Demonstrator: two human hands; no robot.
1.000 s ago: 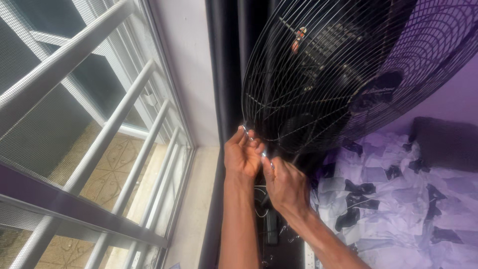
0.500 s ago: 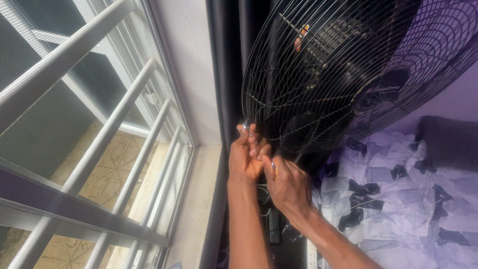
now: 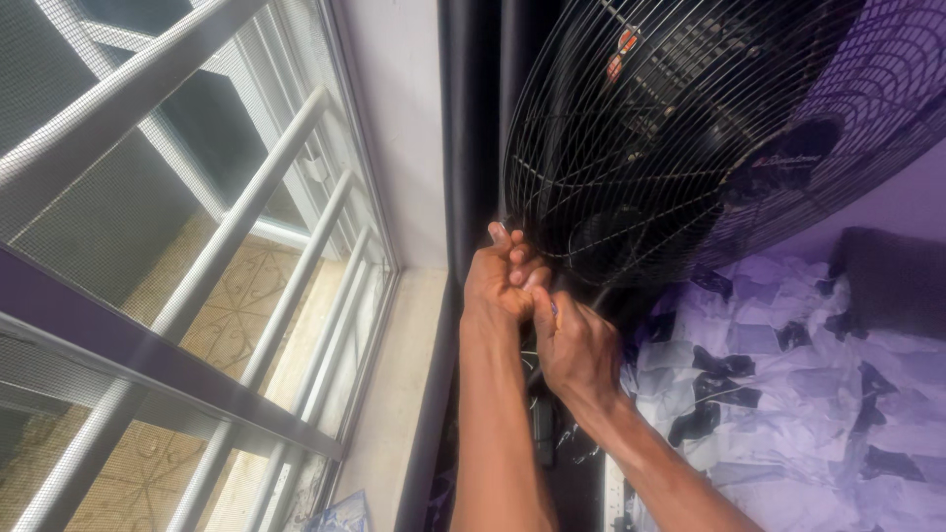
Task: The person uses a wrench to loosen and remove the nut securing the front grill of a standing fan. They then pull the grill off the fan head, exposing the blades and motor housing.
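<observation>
Black wire fan guard point(image 3: 690, 148) is tilting; left hand point(image 3: 503, 286) and right hand point(image 3: 576, 350) are pinching its rim at 7 o'clock.

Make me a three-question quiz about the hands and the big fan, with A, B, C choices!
1. Where are the two hands?
A. at the lower rim of the fan cage
B. on the window bars
C. on the bed cover

2. What colour is the fan cage?
A. white
B. black
C. red

3. How are the hands?
A. wide apart
B. flat and open
C. close together, fingers curled

Answers:
1 A, the left hand and right hand sit at the bottom edge of the fan cage.
2 B, its wires are black.
3 C, both hands touch, pinching at the rim.
</observation>
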